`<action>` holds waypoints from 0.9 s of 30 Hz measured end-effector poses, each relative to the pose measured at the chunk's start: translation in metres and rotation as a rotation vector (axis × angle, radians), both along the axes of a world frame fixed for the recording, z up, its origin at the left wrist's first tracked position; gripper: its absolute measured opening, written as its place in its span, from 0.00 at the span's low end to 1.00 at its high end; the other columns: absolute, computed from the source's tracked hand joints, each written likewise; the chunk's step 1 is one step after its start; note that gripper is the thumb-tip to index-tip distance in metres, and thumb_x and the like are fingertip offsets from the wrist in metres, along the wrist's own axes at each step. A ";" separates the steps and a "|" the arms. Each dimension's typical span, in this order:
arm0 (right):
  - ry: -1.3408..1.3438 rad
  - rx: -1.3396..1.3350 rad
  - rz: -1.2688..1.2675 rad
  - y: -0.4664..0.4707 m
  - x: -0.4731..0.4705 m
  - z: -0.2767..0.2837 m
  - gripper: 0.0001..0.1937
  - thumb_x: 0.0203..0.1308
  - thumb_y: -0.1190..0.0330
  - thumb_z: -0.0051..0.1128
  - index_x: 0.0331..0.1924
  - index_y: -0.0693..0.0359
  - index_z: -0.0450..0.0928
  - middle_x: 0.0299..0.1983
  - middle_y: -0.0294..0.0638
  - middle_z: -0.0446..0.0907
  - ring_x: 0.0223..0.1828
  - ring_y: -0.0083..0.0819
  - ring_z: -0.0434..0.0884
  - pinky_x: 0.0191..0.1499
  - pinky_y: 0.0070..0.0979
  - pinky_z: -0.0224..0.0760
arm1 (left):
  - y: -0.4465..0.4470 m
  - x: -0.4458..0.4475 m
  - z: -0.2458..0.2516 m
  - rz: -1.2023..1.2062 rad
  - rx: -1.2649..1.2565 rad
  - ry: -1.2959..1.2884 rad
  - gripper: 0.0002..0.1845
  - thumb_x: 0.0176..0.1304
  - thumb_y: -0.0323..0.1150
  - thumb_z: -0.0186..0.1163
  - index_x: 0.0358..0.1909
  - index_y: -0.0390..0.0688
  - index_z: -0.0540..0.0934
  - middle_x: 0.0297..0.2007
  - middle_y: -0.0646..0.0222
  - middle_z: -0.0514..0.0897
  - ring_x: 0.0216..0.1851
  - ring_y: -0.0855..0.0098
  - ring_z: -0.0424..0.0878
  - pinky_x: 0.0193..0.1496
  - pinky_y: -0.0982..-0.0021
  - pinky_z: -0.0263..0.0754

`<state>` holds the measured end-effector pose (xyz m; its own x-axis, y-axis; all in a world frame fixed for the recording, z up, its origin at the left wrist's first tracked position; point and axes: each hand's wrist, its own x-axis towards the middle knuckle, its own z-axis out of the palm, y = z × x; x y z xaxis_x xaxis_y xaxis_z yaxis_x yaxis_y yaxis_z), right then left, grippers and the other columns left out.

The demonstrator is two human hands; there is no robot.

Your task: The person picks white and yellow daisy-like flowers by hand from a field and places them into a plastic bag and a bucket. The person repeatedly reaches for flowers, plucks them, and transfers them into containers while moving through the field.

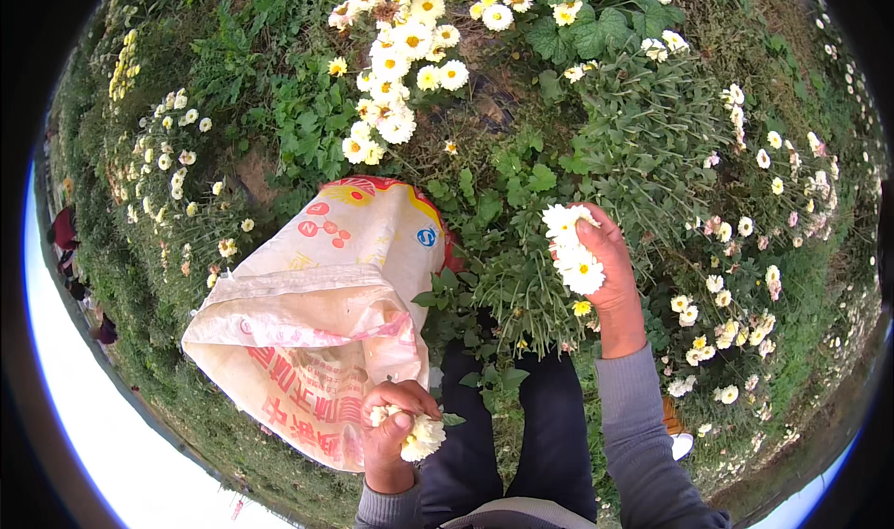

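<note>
My right hand (609,260) is closed around several white chrysanthemum heads (581,270) with yellow centres, above green plants in front of my legs. Low in the picture, my left hand (394,428) grips a smaller bunch of cream chrysanthemum heads (423,437). Touching or just beside that hand, a large woven plastic sack (279,298) with red and yellow printing lies over the plants. Its mouth gapes towards me, and its lower contents are hidden. Beyond the sack, a dense cluster of white chrysanthemums (401,54) grows on the plants.
More chrysanthemums in bloom (733,333) stand to the right, and others (167,159) to the left. Broad green leaves (587,26) grow at the top. Several people (64,232) are small at the far left edge. A white and brown object (681,445) shows behind my right sleeve.
</note>
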<state>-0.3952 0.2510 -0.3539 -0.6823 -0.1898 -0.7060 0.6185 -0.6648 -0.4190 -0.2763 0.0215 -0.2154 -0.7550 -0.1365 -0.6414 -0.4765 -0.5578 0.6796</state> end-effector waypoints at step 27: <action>-0.067 1.320 0.620 0.060 0.327 0.142 0.14 0.54 0.71 0.48 0.45 0.65 0.72 0.38 0.50 0.76 0.41 0.45 0.76 0.45 0.36 0.69 | 0.042 0.106 0.031 -0.913 -0.524 0.012 0.20 0.55 0.25 0.50 0.52 0.33 0.68 0.50 0.51 0.72 0.54 0.59 0.69 0.57 0.66 0.61</action>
<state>-0.0683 0.3112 -0.2117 -0.6934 0.3622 -0.6229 0.6992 0.5471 -0.4603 -0.1707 0.0636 -0.1839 -0.7164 0.2296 -0.6588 -0.5597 0.3747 0.7392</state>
